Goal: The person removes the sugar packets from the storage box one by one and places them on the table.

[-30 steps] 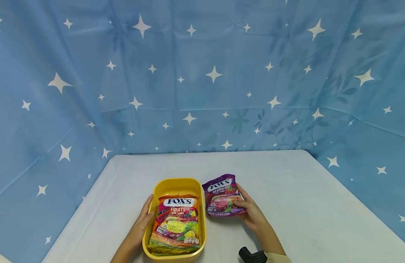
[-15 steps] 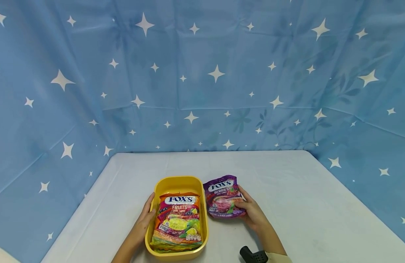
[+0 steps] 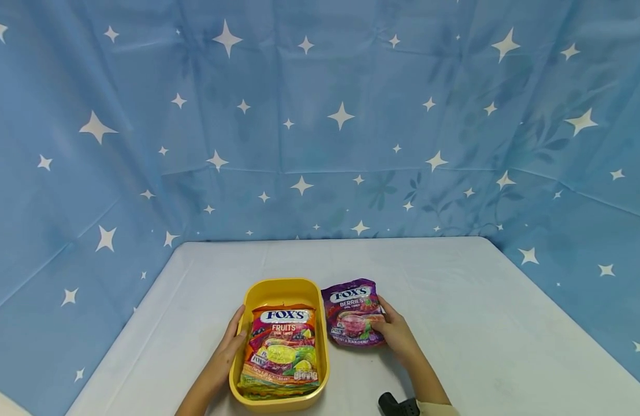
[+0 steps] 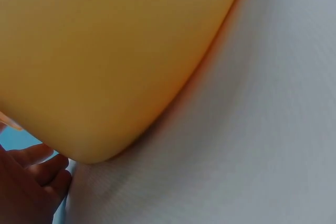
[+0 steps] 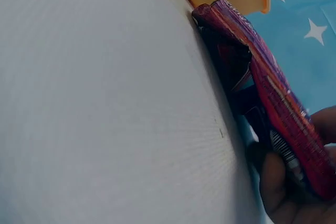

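Observation:
A yellow plastic tub (image 3: 324, 370) sits on the table with an orange-and-pink bag of Fox's Fruits candy (image 3: 283, 346) inside, face up. My left hand (image 3: 223, 352) holds the tub's left side, thumb at the rim and fingers along the outer wall; in the left wrist view its fingers (image 4: 44, 163) touch the wall's lower end. To the right of the tub, my right hand (image 3: 400, 335) grips a purple bag of Fox's Berries candy (image 3: 351, 312) by its right edge, thumb on the front. The right wrist view shows this bag (image 5: 283, 114) tilted, its far end close to the tabletop.
The white-covered table (image 3: 481, 323) stretches out around the tub. Behind it and at both sides hangs a blue curtain (image 3: 320, 144) with white stars. A black strap-like device (image 3: 398, 404) is at my right wrist, by a pale sleeve (image 3: 436, 409).
The berries bag has sunk slightly in the head view, and my right hand still grips it. The tub and my left hand shifted slightly in the picture with the camera, then stayed put.

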